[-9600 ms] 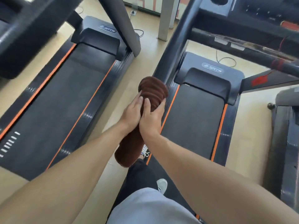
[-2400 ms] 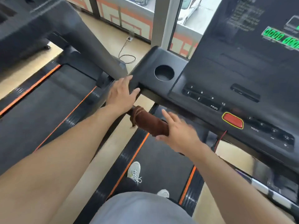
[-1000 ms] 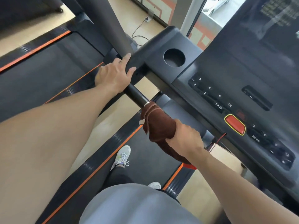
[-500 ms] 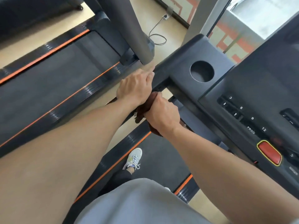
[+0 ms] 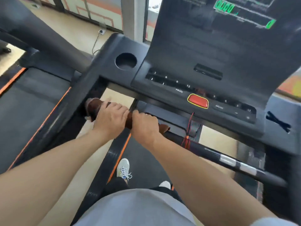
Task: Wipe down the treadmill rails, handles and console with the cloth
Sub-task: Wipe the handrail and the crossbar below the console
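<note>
Both hands, left (image 5: 110, 118) and right (image 5: 145, 126), have their fingers curled tight around the brown cloth (image 5: 93, 106), which is wrapped around the bar (image 5: 228, 159) under the console (image 5: 187, 62) so it can rub all sides clean.

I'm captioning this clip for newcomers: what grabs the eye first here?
Both hands, left and right, grip a brown cloth wrapped round the handlebar at centre. Just above to the right sits the red button on the console, with green digits glowing at top.
</note>
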`<act>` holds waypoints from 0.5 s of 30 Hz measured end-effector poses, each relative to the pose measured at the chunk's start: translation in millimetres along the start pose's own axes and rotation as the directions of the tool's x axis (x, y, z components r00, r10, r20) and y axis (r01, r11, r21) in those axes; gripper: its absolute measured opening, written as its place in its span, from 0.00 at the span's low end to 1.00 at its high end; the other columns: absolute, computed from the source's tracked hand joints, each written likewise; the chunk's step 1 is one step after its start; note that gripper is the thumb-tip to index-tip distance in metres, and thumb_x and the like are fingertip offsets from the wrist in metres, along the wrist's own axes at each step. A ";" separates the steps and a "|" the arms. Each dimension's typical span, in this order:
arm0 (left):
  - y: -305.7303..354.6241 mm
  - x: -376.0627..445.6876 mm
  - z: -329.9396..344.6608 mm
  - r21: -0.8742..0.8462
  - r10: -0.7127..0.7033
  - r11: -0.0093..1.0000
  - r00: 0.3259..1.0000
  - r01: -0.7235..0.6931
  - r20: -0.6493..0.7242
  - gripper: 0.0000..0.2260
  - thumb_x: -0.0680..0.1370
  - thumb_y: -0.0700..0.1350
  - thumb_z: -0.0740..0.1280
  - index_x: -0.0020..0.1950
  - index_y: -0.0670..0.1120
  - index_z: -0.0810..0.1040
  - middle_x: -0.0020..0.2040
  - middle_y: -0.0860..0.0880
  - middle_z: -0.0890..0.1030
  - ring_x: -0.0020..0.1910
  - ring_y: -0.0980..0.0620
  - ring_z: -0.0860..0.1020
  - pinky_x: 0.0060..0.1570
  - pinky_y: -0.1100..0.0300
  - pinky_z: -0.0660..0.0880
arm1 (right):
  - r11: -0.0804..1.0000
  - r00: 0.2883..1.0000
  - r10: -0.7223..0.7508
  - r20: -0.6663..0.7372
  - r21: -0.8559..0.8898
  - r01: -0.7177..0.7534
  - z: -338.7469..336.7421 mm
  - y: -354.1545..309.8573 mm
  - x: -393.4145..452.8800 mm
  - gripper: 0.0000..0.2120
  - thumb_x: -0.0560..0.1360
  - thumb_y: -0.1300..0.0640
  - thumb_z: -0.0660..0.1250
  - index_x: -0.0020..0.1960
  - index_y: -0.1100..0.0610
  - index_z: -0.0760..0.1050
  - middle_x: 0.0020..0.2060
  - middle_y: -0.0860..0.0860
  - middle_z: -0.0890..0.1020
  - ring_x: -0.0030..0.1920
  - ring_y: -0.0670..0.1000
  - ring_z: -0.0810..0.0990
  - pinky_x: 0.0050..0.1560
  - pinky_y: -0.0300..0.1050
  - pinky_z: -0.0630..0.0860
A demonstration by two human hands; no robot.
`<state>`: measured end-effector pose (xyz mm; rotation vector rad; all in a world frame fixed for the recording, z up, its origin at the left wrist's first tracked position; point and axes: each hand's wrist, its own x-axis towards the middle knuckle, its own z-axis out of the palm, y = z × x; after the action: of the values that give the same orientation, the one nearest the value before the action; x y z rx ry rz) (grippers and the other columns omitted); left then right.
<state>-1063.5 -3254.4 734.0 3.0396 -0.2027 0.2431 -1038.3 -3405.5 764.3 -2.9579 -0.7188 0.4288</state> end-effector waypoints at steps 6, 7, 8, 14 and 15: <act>97.3 9.6 5.6 -0.037 0.109 0.994 0.989 -0.105 0.103 0.15 0.82 0.47 0.53 0.47 0.48 0.79 0.42 0.49 0.81 0.41 0.43 0.78 0.49 0.47 0.68 | 0.992 0.995 0.095 0.014 -0.080 -0.093 6.0 71.9 -49.7 0.15 0.76 0.60 0.69 0.62 0.55 0.72 0.55 0.51 0.83 0.53 0.55 0.84 0.44 0.47 0.71; 107.0 8.6 7.1 -0.068 0.086 0.994 0.992 -0.081 0.088 0.16 0.82 0.47 0.52 0.47 0.48 0.79 0.42 0.49 0.81 0.42 0.44 0.78 0.51 0.48 0.68 | 0.993 0.996 0.089 0.013 -0.081 -0.088 5.4 76.8 -54.2 0.16 0.76 0.61 0.69 0.62 0.55 0.71 0.56 0.51 0.82 0.54 0.54 0.84 0.47 0.47 0.72; 113.3 7.4 6.7 -0.101 0.063 0.993 0.995 -0.055 0.074 0.16 0.83 0.48 0.52 0.48 0.48 0.79 0.43 0.49 0.82 0.44 0.44 0.78 0.53 0.48 0.67 | 0.993 0.996 0.085 0.007 -0.084 -0.084 4.7 79.9 -57.8 0.16 0.76 0.62 0.68 0.63 0.56 0.71 0.57 0.52 0.82 0.55 0.55 0.83 0.51 0.47 0.72; 98.3 -0.7 0.7 -0.174 0.127 0.979 0.988 -0.110 0.091 0.17 0.85 0.52 0.54 0.57 0.49 0.82 0.51 0.51 0.83 0.52 0.46 0.78 0.64 0.49 0.68 | 0.987 0.995 0.102 0.009 -0.123 -0.100 3.4 81.4 -65.5 0.19 0.73 0.57 0.72 0.61 0.54 0.70 0.54 0.51 0.82 0.54 0.55 0.83 0.49 0.49 0.69; 92.0 0.4 0.5 -0.162 0.131 0.980 0.986 -0.114 0.100 0.19 0.85 0.53 0.53 0.57 0.49 0.82 0.52 0.51 0.83 0.52 0.46 0.78 0.66 0.49 0.68 | 0.984 0.994 0.111 0.014 -0.139 -0.108 2.2 77.1 -62.2 0.17 0.74 0.55 0.71 0.59 0.54 0.70 0.53 0.51 0.82 0.52 0.55 0.83 0.47 0.49 0.68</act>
<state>-1075.8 -3345.3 740.5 2.8897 -0.3981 0.0629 -1057.9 -3502.6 767.9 -3.1389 -0.6132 0.4366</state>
